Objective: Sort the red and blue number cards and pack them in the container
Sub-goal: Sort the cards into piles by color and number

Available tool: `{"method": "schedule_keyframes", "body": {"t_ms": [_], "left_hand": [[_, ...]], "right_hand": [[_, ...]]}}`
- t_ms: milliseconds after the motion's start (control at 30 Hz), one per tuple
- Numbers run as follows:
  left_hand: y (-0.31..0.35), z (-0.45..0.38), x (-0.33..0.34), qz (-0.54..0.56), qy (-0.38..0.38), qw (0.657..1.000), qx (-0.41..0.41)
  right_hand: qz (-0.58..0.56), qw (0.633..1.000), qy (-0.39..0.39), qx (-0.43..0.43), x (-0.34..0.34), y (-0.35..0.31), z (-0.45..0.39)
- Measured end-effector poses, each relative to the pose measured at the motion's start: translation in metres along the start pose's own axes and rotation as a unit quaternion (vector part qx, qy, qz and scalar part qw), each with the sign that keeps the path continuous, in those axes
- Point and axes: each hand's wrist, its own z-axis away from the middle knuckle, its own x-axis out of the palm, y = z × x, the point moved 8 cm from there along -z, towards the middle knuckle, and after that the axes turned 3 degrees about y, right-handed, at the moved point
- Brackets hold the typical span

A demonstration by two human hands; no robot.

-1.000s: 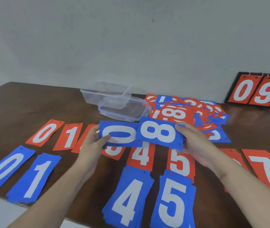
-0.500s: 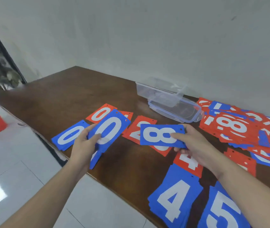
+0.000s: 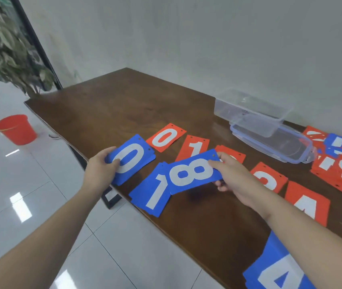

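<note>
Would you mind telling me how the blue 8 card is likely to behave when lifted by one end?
The blue 8 card, pinched at one end by the right hand, juts out flat without drooping, so it is probably fairly stiff. It looks thin, so likely light. Its smooth face might slip between fingers.

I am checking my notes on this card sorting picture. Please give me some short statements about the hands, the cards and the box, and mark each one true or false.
1. The left hand holds a blue 0 card. True.
2. The right hand holds a red 8 card. False: the 8 card it holds is blue.
3. The clear box already holds sorted cards. False: no cards show inside it.
4. A red 0 card lies flat on the table. True.
5. A red bucket stands on the table. False: it stands on the floor.
</note>
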Motion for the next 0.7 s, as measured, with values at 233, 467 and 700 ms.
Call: {"method": "schedule_keyframes", "body": {"t_ms": [233, 467, 700], "left_hand": [[0.018, -0.002, 0.009, -0.175, 0.021, 0.979, 0.102], [0.085, 0.033, 0.066, -0.113, -0.040, 0.962, 0.245], [0.170, 0.102, 0.160, -0.051, -0.164, 0.905, 0.390]], "right_hand": [[0.035, 0.999, -0.002, -0.026, 0.000, -0.003, -0.010], [-0.009, 0.999, 0.048, -0.018, -0.055, 0.001, 0.010], [-0.110, 0.981, 0.158, -0.002, -0.161, 0.034, 0.074]]}}
